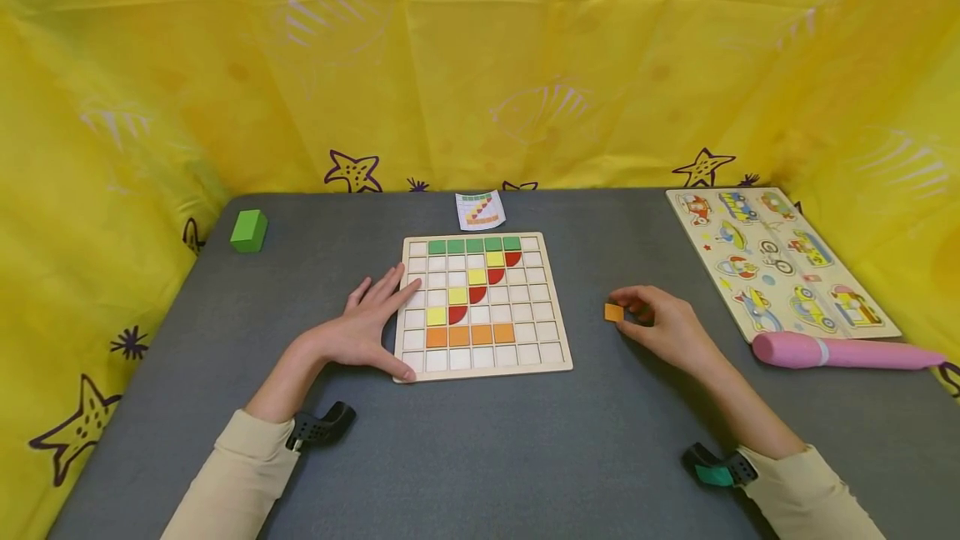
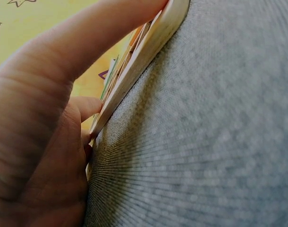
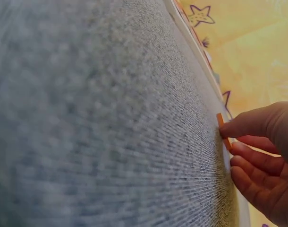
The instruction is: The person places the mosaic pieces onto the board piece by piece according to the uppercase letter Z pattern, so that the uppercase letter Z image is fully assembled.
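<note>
A wooden grid board [image 1: 558, 361] lies on the grey table, bearing a Z-like pattern: a green row on top, a diagonal of yellow squares and red quarter-circles, and an orange row below. My left hand [image 1: 360, 327] spreads along its left edge, the thumb at the near corner and fingertips on the far part of that side. To the right of the board, my right hand [image 1: 667, 327] pinches a small orange square tile [image 1: 613, 312] between thumb and fingers. The right wrist view shows this orange tile [image 3: 224, 130] tilted up, close to the table surface.
Behind the board lies a paper pattern card [image 1: 480, 211]. A green block [image 1: 249, 231] stands at the far left. On the right are a wooden picture puzzle board [image 1: 783, 261] and a pink marker-shaped object [image 1: 847, 352]. A yellow curtain [image 1: 465, 65] hangs around the table.
</note>
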The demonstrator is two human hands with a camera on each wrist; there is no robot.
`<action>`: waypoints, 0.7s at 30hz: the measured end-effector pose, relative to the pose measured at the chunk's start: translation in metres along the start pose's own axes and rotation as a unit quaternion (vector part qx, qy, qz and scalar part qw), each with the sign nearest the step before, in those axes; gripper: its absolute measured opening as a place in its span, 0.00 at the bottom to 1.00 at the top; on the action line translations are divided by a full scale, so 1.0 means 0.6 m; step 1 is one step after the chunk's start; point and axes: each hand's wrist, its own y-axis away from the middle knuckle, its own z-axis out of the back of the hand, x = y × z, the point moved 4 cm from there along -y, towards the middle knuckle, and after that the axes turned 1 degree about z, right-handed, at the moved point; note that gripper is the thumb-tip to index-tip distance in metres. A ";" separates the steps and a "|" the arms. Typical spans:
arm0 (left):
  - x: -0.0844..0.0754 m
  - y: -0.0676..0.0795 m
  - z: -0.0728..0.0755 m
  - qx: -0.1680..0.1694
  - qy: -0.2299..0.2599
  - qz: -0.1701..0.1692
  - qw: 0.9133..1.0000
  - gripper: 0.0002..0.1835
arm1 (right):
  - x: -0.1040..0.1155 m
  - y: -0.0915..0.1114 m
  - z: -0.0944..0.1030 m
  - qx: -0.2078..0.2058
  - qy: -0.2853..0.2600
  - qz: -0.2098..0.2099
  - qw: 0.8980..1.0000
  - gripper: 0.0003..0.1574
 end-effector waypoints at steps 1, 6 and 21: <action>0.000 0.000 0.000 0.000 0.000 0.000 1.000 0.70 | 0.001 -0.001 0.000 0.000 0.000 0.000 1.000 0.21; 0.000 0.000 0.000 -0.001 -0.003 -0.001 1.000 0.70 | 0.010 -0.006 -0.004 0.004 -0.014 0.004 1.000 0.19; -0.005 0.001 0.002 -0.002 0.003 -0.001 1.000 0.70 | 0.087 -0.035 -0.059 0.065 -0.095 0.052 0.992 0.19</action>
